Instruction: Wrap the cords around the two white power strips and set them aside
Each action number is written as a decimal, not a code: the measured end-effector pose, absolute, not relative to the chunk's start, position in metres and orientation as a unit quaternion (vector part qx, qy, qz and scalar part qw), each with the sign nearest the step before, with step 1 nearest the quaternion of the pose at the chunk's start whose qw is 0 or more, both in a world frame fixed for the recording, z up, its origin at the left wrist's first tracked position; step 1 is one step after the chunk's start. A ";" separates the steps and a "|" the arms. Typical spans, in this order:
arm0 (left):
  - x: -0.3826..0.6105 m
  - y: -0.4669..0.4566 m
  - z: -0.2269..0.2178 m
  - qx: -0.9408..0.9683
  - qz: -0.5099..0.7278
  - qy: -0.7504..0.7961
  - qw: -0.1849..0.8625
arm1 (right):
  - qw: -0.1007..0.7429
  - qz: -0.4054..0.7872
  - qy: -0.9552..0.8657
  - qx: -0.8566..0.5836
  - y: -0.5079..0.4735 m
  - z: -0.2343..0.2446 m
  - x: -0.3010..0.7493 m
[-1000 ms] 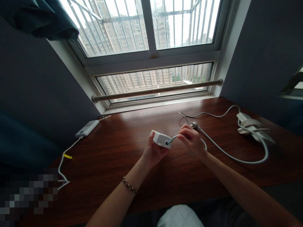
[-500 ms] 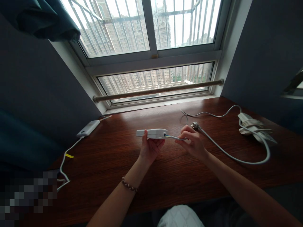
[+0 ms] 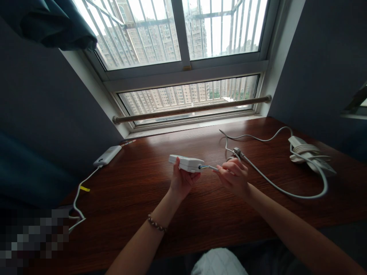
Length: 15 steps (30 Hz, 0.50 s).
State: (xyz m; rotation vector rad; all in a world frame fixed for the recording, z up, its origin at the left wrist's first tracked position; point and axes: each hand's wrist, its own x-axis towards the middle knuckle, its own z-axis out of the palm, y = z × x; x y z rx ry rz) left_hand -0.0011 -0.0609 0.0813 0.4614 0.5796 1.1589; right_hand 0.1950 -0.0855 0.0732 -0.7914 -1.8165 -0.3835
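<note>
My left hand [image 3: 183,181] grips a slim white power strip [image 3: 187,163] from below, thumb on its near side, and holds it above the wooden desk. Coloured inner wires show at the hole in its right end, where a grey-white cable [image 3: 213,168] goes in. That cable is pinched between the fingers of my right hand [image 3: 233,173], a short way from the hole. Just beyond the right hand lies a plug [image 3: 237,152] on a thick white cord. The face of the strip is turned away from me, so any sockets are hidden.
A coiled white extension lead [image 3: 308,151] lies at the right of the desk [image 3: 129,214], its cord looping toward the middle. On the left is a white adapter [image 3: 107,156] with a cable and a yellow tag [image 3: 85,188]. A window [image 3: 186,95] with a rail stands behind.
My right hand has shifted slightly right and nearer to me along the cable. The strip has tilted, its right end lower and turned more toward me, so the coloured wires show more clearly.
</note>
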 end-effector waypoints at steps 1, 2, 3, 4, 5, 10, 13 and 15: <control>-0.001 -0.061 0.081 0.214 0.536 0.266 0.772 | 0.534 -0.163 -0.762 -0.327 -0.086 0.074 0.194; -0.001 -0.061 0.081 0.216 0.538 0.264 0.771 | 0.535 -0.165 -0.764 -0.322 -0.086 0.075 0.194; -0.001 -0.060 0.081 0.218 0.541 0.262 0.769 | 0.535 -0.165 -0.766 -0.315 -0.086 0.075 0.193; -0.001 -0.060 0.081 0.220 0.543 0.261 0.767 | 0.536 -0.166 -0.768 -0.308 -0.086 0.076 0.192; -0.001 -0.060 0.080 0.221 0.545 0.260 0.766 | 0.536 -0.168 -0.770 -0.303 -0.086 0.075 0.192; -0.001 -0.059 0.080 0.225 0.552 0.252 0.762 | 0.528 -0.161 -0.778 -0.300 -0.086 0.072 0.190; -0.001 -0.059 0.080 0.231 0.554 0.250 0.760 | 0.529 -0.148 -0.781 -0.296 -0.086 0.071 0.190; -0.001 -0.058 0.080 0.231 0.555 0.251 0.759 | 0.528 -0.145 -0.784 -0.293 -0.086 0.071 0.190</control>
